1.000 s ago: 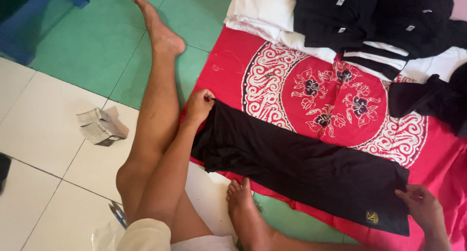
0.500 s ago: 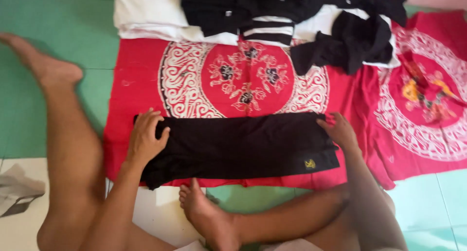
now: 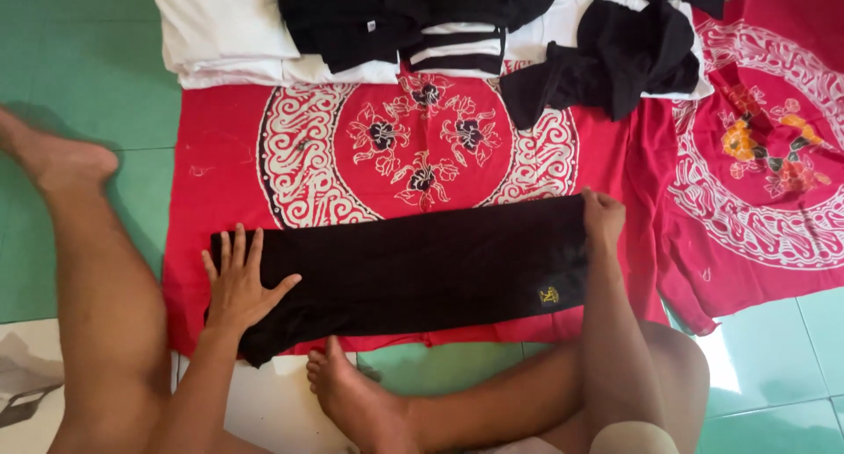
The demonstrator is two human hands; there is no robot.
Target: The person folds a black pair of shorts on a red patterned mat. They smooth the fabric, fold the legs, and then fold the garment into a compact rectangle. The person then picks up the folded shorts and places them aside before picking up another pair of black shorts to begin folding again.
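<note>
Black garment (image 3: 413, 274), folded into a long band, lies flat across the near part of the red patterned cloth (image 3: 220, 129) that is spread on the green floor (image 3: 79, 76), between your two legs. Your left hand (image 3: 239, 285) rests flat on its left end, fingers (image 3: 236, 247) spread wide and released, pressing down rather than gripping. Your right hand (image 3: 603, 215) sits on the upper right corner; its fingers curl over the edge, but you cannot tell from here whether they pinch the fabric or only press it.

Judge it as light, thin and limp: it drapes with soft creases and will sag and slide out of its fold if lifted by one point. It looks neither fragile nor slippery, and the cloth under it should give some grip. Best holds are the two short ends, or the corners, with both hands at once so the layers stay aligned; near the small yellow emblem (image 3: 549, 294) the edge is clean. Beyond the cloth lie a white folded stack (image 3: 229, 32) and a pile of black clothes (image 3: 615, 54), well apart from your hands.
</note>
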